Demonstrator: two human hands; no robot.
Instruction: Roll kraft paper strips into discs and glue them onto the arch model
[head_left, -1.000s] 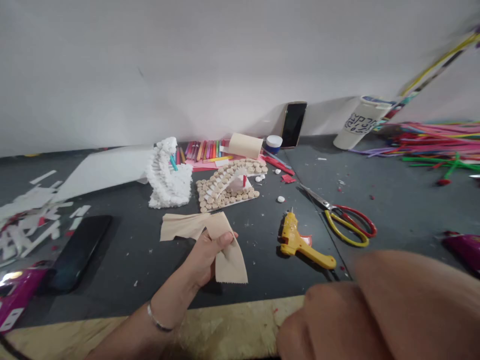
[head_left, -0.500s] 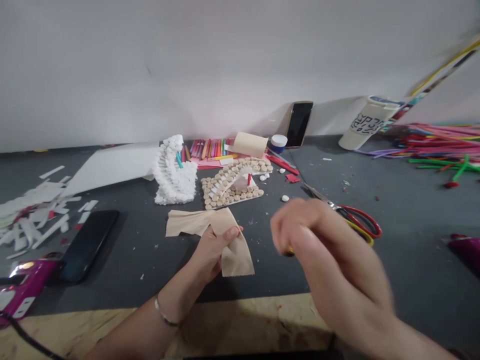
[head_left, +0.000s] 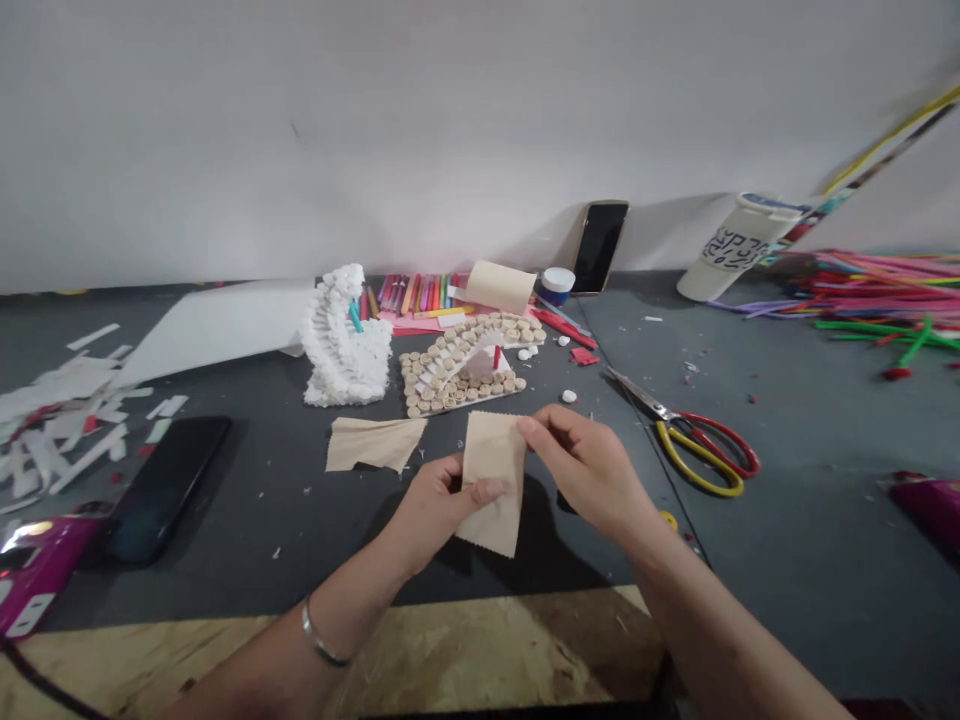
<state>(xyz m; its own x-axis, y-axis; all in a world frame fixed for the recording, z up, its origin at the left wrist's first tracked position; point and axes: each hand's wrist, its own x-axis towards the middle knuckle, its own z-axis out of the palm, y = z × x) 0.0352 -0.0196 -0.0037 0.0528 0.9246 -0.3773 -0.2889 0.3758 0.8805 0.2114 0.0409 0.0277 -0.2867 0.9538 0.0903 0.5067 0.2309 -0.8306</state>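
Observation:
My left hand grips a beige, paper-like strip with a jagged lower edge, thumb across its front. The fingertips of my right hand pinch the strip's upper right corner. The strip is held upright above the dark tabletop. A second, creased beige piece lies left of it. Just behind stands a small model with a curved stair, covered in beige discs. A small dark thing and a yellow one lie partly hidden near my right hand and forearm.
Scissors with red and yellow handles lie open on the right. A white model, a beige roll, a jar and a propped phone stand behind. White scraps, another phone and a magenta tool are left.
My right hand has come left and down onto the strip and pinches its corner. The strip is now more upright in my left hand, and the other beige piece lies separately in view.

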